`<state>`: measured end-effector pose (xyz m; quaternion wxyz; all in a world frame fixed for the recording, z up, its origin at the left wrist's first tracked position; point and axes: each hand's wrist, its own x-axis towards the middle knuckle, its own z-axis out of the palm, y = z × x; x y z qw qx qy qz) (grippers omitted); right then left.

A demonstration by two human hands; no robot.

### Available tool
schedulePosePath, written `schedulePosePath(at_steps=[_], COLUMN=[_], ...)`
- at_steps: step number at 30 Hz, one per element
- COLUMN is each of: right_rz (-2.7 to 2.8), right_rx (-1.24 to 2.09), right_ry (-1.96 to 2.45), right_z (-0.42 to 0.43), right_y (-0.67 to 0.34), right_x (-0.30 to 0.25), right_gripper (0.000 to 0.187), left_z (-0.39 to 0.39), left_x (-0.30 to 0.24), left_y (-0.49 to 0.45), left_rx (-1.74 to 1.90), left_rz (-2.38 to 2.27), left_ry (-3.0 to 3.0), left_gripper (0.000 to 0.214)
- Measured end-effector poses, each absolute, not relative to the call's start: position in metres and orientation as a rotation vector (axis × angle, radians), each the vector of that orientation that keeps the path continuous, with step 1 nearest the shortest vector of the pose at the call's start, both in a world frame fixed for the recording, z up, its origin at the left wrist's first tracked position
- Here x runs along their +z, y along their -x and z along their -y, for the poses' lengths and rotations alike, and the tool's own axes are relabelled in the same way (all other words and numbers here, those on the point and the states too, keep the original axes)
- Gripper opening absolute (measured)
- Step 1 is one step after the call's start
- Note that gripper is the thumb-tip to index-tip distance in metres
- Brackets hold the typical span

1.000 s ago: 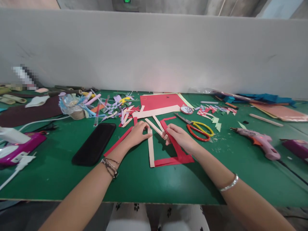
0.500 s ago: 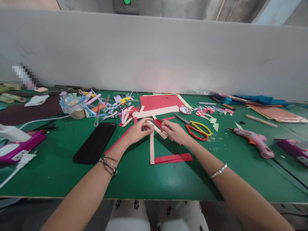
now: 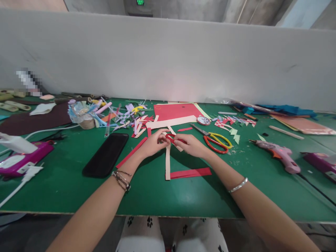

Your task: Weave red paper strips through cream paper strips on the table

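Note:
Between my hands, a red paper strip (image 3: 170, 137) bends into a curve above the table. My left hand (image 3: 155, 143) pinches its left end, thumb and fingers together. The other end is gripped in the closed fingers of my right hand (image 3: 191, 144). Below them a cream paper strip (image 3: 168, 164) runs toward me, its upper end near my left fingertips. Red strips (image 3: 191, 173) lie sideways from its near end. More cream strips partly show behind my hands. Another red strip (image 3: 132, 153) lies beside my left wrist.
A black phone (image 3: 106, 155) lies left of my left arm. Open scissors (image 3: 214, 140) rest beyond my right hand. Red paper sheets (image 3: 173, 112) and paper scraps (image 3: 128, 113) lie at the back. A pink glue gun (image 3: 279, 155) with a cord is far right.
The red strip, held mostly by my right hand before, now curves across to my left fingers. My hands have come slightly closer together.

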<state>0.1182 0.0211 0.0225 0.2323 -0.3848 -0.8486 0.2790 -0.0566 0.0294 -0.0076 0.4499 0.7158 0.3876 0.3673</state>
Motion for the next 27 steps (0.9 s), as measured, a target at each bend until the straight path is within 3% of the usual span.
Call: schedulePosePath(at_steps=[13,20,27], right_rz=[2.408,2.417,2.44], right_rx=[0.669,0.743,0.746], right_ry=[1.074,1.086,1.061], right_z=[-0.021,-0.02,-0.02], right_y=[-0.121,-0.122,-0.121], right_x=[0.017,0.016,0.017], right_gripper=[0.019,0.017,0.018], left_z=[-0.023,-0.024,-0.023], left_x=[0.002,0.001,0.002], left_y=[0.055,0.057,0.055], left_rx=[0.895,0.867,0.908], left_rz=[-1.029,-0.988,-1.045], left_ry=[-1.896,-1.888,-1.934], left_gripper=[0.039,0.02,0.02])
